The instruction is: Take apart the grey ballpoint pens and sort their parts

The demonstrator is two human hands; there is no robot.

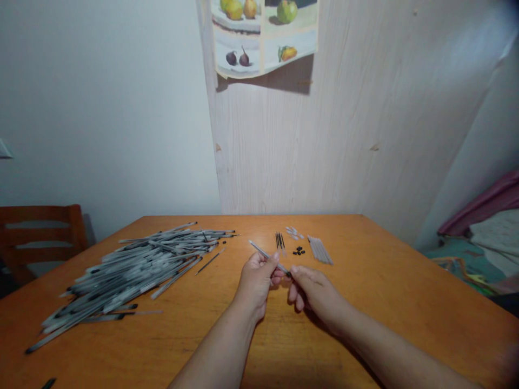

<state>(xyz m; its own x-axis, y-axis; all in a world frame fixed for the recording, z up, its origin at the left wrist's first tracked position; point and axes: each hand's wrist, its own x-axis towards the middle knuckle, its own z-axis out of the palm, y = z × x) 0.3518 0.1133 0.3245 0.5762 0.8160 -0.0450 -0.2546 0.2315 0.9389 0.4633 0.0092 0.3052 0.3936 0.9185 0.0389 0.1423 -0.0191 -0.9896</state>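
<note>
My left hand (255,281) is closed around a slim pen (258,249) with a pale, see-through barrel, tilted with its far end up and to the left. At the pen's dark lower end, the thumb and fingers of my right hand (315,289) are pinched together. Whether that dark piece is a plug or part of the pen is too small to tell. Just beyond my hands lie several dark refills (280,240), small black plugs (299,251), short clear pieces (292,232) and a row of clear pen barrels (320,250).
A large heap of pens (133,270) covers the left of the wooden table (389,313). One loose refill (210,262) lies by its right edge. A wooden chair (44,232) stands at the left; cloth (497,237) is piled at the right. Behind the table rises a wall (292,162).
</note>
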